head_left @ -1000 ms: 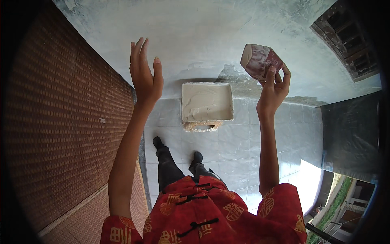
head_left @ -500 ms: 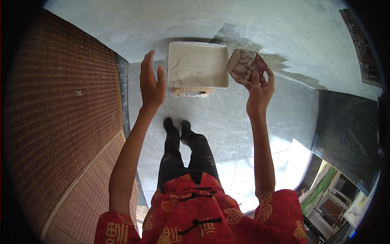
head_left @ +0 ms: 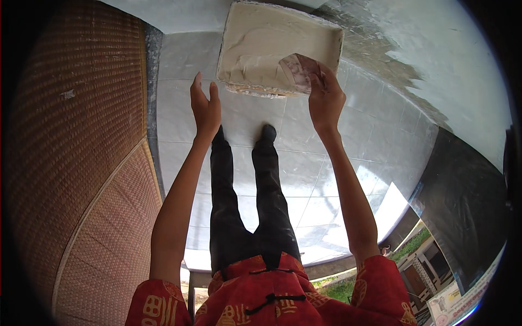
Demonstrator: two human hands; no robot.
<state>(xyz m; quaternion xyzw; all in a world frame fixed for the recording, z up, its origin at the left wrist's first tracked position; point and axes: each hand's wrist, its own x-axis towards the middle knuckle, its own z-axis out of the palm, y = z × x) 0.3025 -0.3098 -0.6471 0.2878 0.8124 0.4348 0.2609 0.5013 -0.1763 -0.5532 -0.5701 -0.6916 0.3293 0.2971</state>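
Note:
My right hand grips a flat dark-red plaster spreader, smeared whitish, between thumb and fingers. It is held over the near right corner of a rectangular tub of off-white wet plaster. Whether the spreader's edge touches the plaster, I cannot tell. Nothing is in my left hand, which hovers left of the tub with thumb and fingers apart. The plaster's surface shows ridges and swirls, and dried plaster crusts the tub's near side.
Grey floor tiles lie under my feet. A woven brown mat panel stands along the left. Ahead and right is a wall with patchy grey and white coating. A black sheet covers the right side.
My right hand has brought the spreader leftward, from beside the tub to over its near right corner. The tub appears larger and higher in view. My feet have moved farther apart.

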